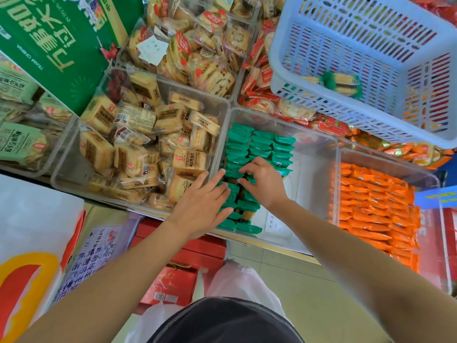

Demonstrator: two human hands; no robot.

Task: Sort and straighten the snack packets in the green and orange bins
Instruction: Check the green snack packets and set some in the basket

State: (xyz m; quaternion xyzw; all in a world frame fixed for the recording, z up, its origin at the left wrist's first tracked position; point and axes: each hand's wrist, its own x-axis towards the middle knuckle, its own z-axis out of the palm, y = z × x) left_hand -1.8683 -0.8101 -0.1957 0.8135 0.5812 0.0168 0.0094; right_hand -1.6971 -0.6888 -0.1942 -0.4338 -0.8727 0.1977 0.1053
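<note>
Both hands are down in the near-left part of the clear plastic bin (319, 144) that holds the green foil snack packets (259, 144). They are close together but not touching. The left hand (202, 204) lies flat with straight fingers, pressing on the near rows. The right hand (264, 186) has its fingers curled and seems to pinch one packet between thumb and forefinger.

The green packets stand on edge in tidy rows along the bin's left side, and its right half shows bare floor. The orange foil snack packets (371, 206) fill the next clear bin (385, 159) to the right in dense rows.

The risk I see is toppling. Nothing props the green rows on the right, so a hard sideways push, or lifting the flat hand early, could tip them into the open half. Pulling the pinched packet out sharply could drag its neighbours askew.

Far right, a white slotted plastic basket (371, 115) holds one green-ended packet (343, 82).
</note>
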